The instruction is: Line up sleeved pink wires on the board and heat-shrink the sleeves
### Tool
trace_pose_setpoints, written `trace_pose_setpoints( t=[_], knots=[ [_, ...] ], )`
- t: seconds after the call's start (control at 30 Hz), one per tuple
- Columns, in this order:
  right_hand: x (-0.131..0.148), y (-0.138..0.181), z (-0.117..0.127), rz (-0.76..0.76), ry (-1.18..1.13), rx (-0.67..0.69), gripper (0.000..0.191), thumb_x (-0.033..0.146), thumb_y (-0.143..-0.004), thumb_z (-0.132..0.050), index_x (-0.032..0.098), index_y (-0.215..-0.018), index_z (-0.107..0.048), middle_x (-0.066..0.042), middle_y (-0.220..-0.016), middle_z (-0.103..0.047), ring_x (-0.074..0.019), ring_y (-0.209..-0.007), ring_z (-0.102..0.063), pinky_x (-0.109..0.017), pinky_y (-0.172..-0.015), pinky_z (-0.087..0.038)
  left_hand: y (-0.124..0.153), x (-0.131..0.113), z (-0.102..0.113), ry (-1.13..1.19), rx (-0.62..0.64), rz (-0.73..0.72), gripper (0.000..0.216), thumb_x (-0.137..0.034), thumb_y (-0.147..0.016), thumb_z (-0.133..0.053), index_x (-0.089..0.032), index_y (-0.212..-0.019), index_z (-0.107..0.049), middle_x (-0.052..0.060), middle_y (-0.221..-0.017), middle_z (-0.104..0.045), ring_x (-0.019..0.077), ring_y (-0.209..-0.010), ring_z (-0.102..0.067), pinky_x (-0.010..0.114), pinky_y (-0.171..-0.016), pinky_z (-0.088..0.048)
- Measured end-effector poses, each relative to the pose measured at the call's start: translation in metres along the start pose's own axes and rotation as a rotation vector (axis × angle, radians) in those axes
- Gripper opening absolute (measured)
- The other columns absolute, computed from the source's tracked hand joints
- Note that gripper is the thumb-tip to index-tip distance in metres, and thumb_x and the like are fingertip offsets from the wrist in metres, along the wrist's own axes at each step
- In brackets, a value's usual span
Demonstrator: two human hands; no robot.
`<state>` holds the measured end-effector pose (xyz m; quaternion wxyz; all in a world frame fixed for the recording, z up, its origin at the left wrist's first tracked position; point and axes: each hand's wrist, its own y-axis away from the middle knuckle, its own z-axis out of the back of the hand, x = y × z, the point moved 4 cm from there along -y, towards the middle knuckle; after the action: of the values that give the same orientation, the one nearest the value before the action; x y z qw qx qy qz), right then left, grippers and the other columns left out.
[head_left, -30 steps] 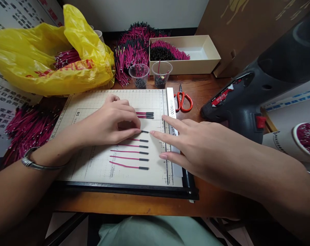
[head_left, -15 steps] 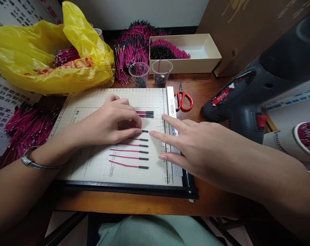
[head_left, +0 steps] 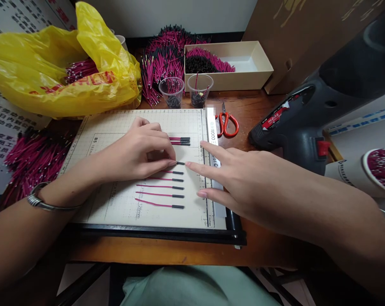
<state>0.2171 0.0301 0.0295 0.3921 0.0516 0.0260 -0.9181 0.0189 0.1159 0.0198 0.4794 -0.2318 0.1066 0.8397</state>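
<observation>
A paper cutter board [head_left: 116, 212] with printed rulings lies before me. My left hand [head_left: 144, 148] rests on it, thumb and fingers closed on a wire whose black sleeve end [head_left: 180, 163] sticks out to the right. The rest of that wire is hidden under the hand. My right hand [head_left: 233, 174] has its fingers spread, with the index or middle fingertip at the sleeve's end. Below, several magenta wires with black sleeves [head_left: 160, 205] lie in a spaced column. A small group of sleeved wires [head_left: 180, 140] lies above, partly behind my left hand.
Orange-handled scissors [head_left: 227, 124] and a heat gun [head_left: 294, 110] are on the right. Two clear cups [head_left: 201, 91] stand behind the board, by a cream box [head_left: 243, 80] and a wire heap [head_left: 167, 55]. A yellow bag [head_left: 26, 68] and more wires [head_left: 33, 157] are left.
Both hands and the wires keep practically the same places. Only a slight shift of the whole view shows.
</observation>
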Motion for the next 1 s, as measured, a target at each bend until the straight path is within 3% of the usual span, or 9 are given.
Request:
trace_pose_setpoints(
  t=[0.23, 0.53, 1.0],
  knots=[
    [0.0004, 0.0014, -0.0012, 0.004, -0.009, -0.036, 0.049, 0.048, -0.112, -0.038, 0.026, -0.15, -0.061, -0.025, -0.147, -0.062, -0.0307, -0.094, -0.078, -0.03, -0.058, -0.044, -0.0005, 0.0005, -0.0004, 0.003, 0.004, 0.013, 0.022, -0.039, -0.098, -0.063, -0.024, -0.086, -0.075, -0.002, -0.08, -0.075, 0.0197, -0.082, -0.058, 0.04, -0.092, -0.03],
    [-0.0025, 0.0021, -0.0012, 0.015, -0.043, -0.044, 0.05, 0.049, -0.112, -0.037, 0.025, -0.149, -0.061, -0.023, -0.147, -0.062, -0.0235, -0.086, -0.076, -0.027, -0.056, -0.038, -0.0002, -0.0008, -0.0003, 0.004, -0.007, -0.01, 0.019, -0.036, -0.098, -0.064, -0.025, -0.088, -0.075, -0.002, -0.08, -0.076, 0.019, -0.082, -0.059, 0.04, -0.091, -0.029],
    [-0.0025, 0.0013, -0.0025, 0.008, -0.026, -0.015, 0.051, 0.049, -0.112, -0.034, 0.027, -0.151, -0.06, -0.025, -0.147, -0.061, -0.0239, -0.08, -0.075, -0.029, -0.059, -0.041, 0.0002, -0.0002, -0.0005, 0.001, -0.003, 0.007, 0.022, -0.038, -0.098, -0.062, -0.024, -0.087, -0.074, -0.003, -0.081, -0.076, 0.0191, -0.083, -0.059, 0.04, -0.094, -0.026]
  ],
)
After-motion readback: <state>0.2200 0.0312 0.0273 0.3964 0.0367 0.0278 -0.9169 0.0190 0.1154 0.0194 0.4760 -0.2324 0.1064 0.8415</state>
